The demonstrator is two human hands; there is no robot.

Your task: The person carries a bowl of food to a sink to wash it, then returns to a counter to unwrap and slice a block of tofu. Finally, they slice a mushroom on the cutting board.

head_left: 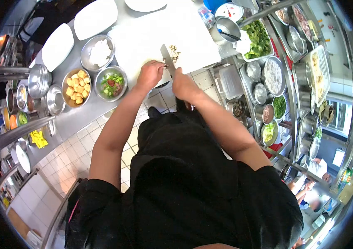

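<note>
My right hand [182, 86] is closed around the handle of a kitchen knife [168, 57], whose broad blade points away from me over a white cutting board [137, 35]. To the left of the blade, my left hand [150, 74] has its fingers drawn together, with small dark bits at the fingertips that are too small to name. Just right of the blade lies a little heap of chopped pale and brown pieces [175, 52]. Both hands are at the near edge of the board.
Left of the board stand metal bowls: one with white food [100, 52], one with golden fried cubes [77, 88], one with chopped greens and red seasoning [111, 84]. White plates [95, 18] lie beyond. At right, a rack holds leafy greens [257, 39] and several bowls. People appear far right.
</note>
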